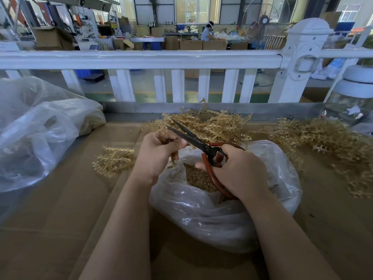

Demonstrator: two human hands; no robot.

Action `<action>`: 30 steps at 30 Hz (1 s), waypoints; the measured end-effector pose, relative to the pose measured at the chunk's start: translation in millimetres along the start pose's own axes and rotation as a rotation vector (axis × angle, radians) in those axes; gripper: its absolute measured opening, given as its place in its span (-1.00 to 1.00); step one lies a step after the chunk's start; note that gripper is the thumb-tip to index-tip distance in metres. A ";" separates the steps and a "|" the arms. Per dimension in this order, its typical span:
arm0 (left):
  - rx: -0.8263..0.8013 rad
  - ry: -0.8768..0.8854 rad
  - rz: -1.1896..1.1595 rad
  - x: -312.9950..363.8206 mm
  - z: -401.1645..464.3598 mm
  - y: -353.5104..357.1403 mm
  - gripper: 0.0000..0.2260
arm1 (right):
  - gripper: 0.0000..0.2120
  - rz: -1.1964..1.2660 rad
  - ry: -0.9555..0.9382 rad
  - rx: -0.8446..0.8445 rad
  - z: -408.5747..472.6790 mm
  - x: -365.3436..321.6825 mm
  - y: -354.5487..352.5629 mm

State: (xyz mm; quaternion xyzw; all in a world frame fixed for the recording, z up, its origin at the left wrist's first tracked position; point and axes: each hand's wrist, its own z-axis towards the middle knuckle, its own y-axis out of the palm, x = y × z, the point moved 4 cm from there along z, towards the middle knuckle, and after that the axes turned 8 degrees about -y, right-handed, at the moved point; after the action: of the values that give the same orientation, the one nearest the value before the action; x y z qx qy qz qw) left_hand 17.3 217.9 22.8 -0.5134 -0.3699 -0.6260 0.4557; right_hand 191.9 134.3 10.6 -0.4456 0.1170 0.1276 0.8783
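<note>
With the left hand (159,152) pinching a sprue (173,159) (mostly hidden, probably short) at the bag's (222,219) 10 o'clock, the right hand (238,170), curled round the scissors (189,136), blades parted, should snip close above the mouth so pieces drop in.

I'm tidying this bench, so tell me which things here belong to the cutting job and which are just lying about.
In use: scissors in the right hand; tan plastic strip in the left hand; open bag of cut bits beneath; piles of uncut strips behind.
Lying about: crumpled bag at left; glass jar at right.
</note>
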 end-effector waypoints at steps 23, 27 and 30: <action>0.041 -0.031 -0.047 -2.1 2.1 2.5 -0.72 | -0.36 0.014 0.043 0.062 0.7 4.4 0.9; 0.038 -0.022 -0.043 -2.7 2.1 1.3 -0.87 | -0.41 0.013 0.010 0.058 -0.4 3.6 1.8; 0.004 -0.008 -0.105 -3.1 1.9 2.0 -0.95 | -0.44 0.004 0.013 0.017 0.3 5.6 5.2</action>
State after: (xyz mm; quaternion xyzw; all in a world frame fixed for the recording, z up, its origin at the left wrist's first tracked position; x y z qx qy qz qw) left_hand 19.9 219.7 20.1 -0.4949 -0.3996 -0.6461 0.4219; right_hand 195.4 138.2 5.0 -0.4387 0.1247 0.1255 0.8810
